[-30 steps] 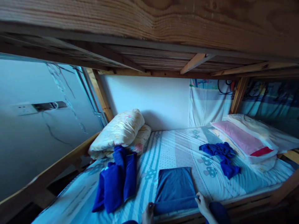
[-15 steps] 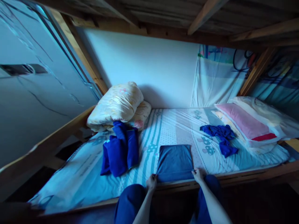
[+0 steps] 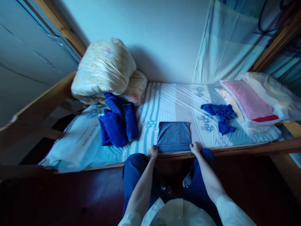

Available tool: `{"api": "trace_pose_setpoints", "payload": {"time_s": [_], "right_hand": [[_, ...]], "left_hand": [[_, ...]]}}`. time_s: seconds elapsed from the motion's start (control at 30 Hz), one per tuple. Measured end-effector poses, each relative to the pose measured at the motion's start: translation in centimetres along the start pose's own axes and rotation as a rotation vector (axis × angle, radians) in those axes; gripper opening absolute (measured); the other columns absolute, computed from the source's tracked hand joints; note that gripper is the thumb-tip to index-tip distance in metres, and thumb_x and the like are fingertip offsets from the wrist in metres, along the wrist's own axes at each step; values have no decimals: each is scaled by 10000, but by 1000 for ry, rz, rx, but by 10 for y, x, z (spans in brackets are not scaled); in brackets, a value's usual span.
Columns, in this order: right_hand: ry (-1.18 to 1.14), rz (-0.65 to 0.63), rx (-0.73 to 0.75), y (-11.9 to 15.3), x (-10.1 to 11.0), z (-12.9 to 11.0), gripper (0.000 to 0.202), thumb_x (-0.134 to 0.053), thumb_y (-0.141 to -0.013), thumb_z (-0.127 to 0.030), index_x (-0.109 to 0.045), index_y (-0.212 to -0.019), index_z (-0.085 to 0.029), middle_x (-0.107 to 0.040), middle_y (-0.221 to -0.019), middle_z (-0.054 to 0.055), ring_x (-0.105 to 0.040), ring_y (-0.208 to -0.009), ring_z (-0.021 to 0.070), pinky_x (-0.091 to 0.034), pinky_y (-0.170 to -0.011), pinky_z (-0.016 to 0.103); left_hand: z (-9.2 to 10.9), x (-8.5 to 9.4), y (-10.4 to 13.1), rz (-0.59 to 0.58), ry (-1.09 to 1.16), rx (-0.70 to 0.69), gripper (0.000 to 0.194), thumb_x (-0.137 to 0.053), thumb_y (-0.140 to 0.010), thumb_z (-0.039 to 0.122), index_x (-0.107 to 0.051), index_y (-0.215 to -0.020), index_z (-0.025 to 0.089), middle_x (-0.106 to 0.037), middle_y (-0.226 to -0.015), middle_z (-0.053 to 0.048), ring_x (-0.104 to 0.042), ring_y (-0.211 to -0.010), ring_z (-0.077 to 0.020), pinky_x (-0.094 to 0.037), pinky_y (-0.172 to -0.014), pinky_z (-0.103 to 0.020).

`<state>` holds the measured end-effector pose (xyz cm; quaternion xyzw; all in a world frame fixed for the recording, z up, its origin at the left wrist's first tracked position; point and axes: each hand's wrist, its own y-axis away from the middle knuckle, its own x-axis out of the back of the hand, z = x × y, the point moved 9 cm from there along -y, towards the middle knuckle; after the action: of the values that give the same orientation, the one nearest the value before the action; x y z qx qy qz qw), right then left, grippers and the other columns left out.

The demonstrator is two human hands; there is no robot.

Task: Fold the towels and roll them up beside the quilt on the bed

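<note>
Head view: striped, mushroom-print bedsheet [image 3: 172,100] on a wooden bunk [image 3: 240,151], against a pale wall [image 3: 162,37]. Blue-grey folded cloth [image 3: 174,134]: flat, near-rectangular, located at the bedsheet's front edge. My left hand [image 3: 153,152] and right hand [image 3: 195,148] each pinch one near corner, fingers closed. Change from earlier frame: view tilted down, upper-bunk slats no longer visible

Both forearms reach away from the body, bare below pale short sleeves. The left hand [image 3: 153,152] and right hand [image 3: 195,148] sit level, well apart, fingers curled closed, above the spread knees [image 3: 135,163].
</note>
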<state>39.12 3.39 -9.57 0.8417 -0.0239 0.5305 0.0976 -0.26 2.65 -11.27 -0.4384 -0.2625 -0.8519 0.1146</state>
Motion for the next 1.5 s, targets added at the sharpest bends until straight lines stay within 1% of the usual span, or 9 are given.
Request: {"api": "trace_pose_setpoints", "payload": {"time_s": [0.17, 0.33, 0.4, 0.53, 0.6, 0.7, 0.93, 1.2, 1.5], "right_hand": [[-17, -46, -33, 7, -1, 3, 196, -580, -975, -237, -705, -1095, -146, -752, -925, 88, -659, -867, 211, -481, -817, 281], [-18, 96, 156, 25, 32, -23, 323, -453, -1028, -199, -668, -1261, -135, -712, -1211, 165, -629, -1146, 263, -471, -1024, 369], [-14, 92, 302, 33, 41, -40, 346, -427, -1037, -187, -693, -1255, -159, -710, -1240, 150, -614, -1209, 259, -444, -1089, 385], [6, -114, 517, 48, 28, -62, 352, -515, -1014, -213, -693, -1317, -184, -706, -1325, 115, -602, -1276, 249, -429, -1155, 395], [42, -182, 524, 53, 18, -62, 414, -570, -980, -210, -659, -1382, -167, -677, -1399, 126, -576, -1331, 264, -418, -1183, 428], [68, -178, 472, 54, 9, -54, 498, -558, -948, -139, -611, -1443, -128, -628, -1472, 150, -526, -1407, 270, -385, -1226, 460], [50, -118, 400, 47, 11, -40, 570, -506, -896, -9, -612, -1444, -118, -552, -1556, 154, -458, -1490, 270, -295, -1303, 492], [166, -167, 352, 41, 23, -49, 639, -485, -890, -2, -608, -1468, -245, -659, -1450, 91, -610, -1368, 225, -383, -1267, 430], [196, -293, 291, 62, 37, -43, 448, -604, -908, -101, -732, -1311, -250, -747, -1307, 97, -706, -1225, 256, -511, -1120, 348]], "left_hand": [[7, 13, 5, 74, 54, -142, 164, -536, -939, 284, -668, -950, 187, -705, -773, -62, -681, -800, -227, -511, -775, -315], [18, 35, 19, 145, 88, -355, 231, -506, -913, 192, -684, -1061, 189, -719, -1125, -121, -641, -1135, -264, -497, -1037, -403], [29, 32, 30, 94, 92, -520, 268, -505, -926, 195, -687, -1123, 194, -701, -1224, -127, -610, -1223, -262, -473, -1105, -407], [43, 10, 53, -54, 50, -809, 377, -535, -914, 191, -648, -1273, 157, -664, -1343, -152, -575, -1323, -273, -448, -1184, -449], [37, -1, 53, -78, 13, -806, 486, -544, -867, 138, -611, -1348, 129, -627, -1417, -175, -535, -1389, -293, -427, -1215, -486], [29, -13, 49, -93, -26, -778, 636, -499, -805, 43, -555, -1435, 113, -591, -1480, -186, -482, -1457, -299, -398, -1242, -519], [22, -23, 38, -109, -109, -760, 672, -418, -791, -40, -560, -1435, 85, -581, -1504, -193, -457, -1492, -279, -365, -1266, -484], [26, -19, 42, -149, -229, -819, 627, -416, -868, 10, -555, -1463, 151, -614, -1484, -151, -532, -1436, -268, -431, -1220, -477], [25, -1, 66, -198, -289, -739, 555, -468, -882, 16, -644, -1380, 184, -661, -1426, -139, -613, -1341, -257, -469, -1162, -398]]}}
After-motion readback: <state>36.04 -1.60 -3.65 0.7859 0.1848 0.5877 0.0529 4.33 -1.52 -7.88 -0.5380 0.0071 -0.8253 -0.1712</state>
